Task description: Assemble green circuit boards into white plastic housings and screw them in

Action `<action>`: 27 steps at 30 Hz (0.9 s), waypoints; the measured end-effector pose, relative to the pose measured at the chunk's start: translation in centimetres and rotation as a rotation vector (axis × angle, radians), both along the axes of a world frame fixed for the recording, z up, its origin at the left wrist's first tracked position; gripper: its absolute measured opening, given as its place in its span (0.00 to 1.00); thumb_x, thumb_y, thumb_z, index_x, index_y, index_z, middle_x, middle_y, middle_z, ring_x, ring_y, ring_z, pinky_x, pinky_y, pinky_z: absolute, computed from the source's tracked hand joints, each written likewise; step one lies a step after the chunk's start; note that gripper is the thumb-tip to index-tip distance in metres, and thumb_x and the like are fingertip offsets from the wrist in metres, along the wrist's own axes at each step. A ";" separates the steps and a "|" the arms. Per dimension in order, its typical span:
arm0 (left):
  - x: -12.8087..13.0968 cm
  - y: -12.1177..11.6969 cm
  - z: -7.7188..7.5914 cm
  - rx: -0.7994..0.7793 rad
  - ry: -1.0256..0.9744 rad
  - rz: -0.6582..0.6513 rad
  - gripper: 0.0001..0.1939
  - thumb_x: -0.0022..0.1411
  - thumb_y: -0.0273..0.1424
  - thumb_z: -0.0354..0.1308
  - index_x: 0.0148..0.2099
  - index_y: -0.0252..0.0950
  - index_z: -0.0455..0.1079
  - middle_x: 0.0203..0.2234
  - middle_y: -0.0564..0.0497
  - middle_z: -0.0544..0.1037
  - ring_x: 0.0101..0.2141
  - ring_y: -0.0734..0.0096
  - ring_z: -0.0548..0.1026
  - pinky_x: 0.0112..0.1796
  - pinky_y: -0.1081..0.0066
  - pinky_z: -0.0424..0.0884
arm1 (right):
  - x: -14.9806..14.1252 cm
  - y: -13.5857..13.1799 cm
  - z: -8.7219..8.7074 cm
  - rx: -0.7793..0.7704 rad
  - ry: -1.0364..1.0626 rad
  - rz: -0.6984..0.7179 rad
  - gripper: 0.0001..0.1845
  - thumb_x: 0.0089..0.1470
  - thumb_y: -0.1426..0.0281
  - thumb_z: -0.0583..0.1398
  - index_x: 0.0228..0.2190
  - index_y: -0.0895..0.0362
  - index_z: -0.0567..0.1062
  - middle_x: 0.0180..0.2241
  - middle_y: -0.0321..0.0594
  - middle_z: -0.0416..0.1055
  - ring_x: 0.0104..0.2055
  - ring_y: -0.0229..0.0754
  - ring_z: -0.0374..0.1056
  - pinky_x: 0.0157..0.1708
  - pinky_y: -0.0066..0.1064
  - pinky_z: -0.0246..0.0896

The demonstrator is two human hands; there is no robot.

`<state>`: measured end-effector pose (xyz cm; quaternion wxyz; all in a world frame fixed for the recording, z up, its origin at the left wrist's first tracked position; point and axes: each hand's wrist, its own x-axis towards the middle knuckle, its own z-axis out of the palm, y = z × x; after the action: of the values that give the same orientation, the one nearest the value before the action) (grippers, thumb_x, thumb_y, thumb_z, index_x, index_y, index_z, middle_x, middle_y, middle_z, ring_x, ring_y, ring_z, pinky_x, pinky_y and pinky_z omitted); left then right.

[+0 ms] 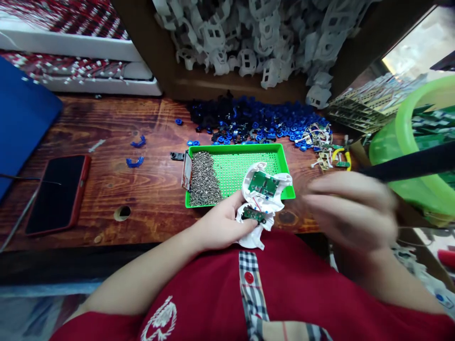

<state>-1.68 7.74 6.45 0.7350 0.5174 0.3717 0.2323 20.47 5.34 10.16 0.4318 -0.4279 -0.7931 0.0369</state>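
My left hand (227, 221) is closed round a white plastic shell (267, 203) just above my lap. A green circuit board (263, 183) sits in the shell's upper part. Near my left thumb is a smaller dark green board (253, 214), with a red wire between the two. My right hand (350, 208), to the right of the shell and apart from it, is smeared by motion, so its grip cannot be made out. A long black bar (412, 163) reaches from the right edge to behind that hand. Behind the shell lies a green tray (240, 150) with many small screws (204, 180).
Blue and black plastic parts (249, 121) are heaped behind the tray, below a box of white shells (263, 42). A phone (59, 194) lies at left, near two blue clips (135, 162). A light green basket (394, 147) of boards stands at right. White trays (106, 87) hold red wires.
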 end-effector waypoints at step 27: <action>-0.3 -0.9 -1.1 0.566 0.099 0.051 0.19 0.57 0.24 0.52 0.52 0.32 0.59 0.48 0.42 0.71 0.44 0.63 0.72 0.48 0.62 0.69 | -2.7 1.4 -1.6 0.177 -0.337 0.310 0.10 0.56 0.75 0.55 0.39 0.62 0.74 0.39 0.41 0.74 0.38 0.39 0.70 0.35 0.31 0.67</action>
<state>-1.94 6.85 5.32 0.5360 0.7032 0.3405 0.3198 17.82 6.71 8.54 0.3183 -0.2618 -0.9103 -0.0387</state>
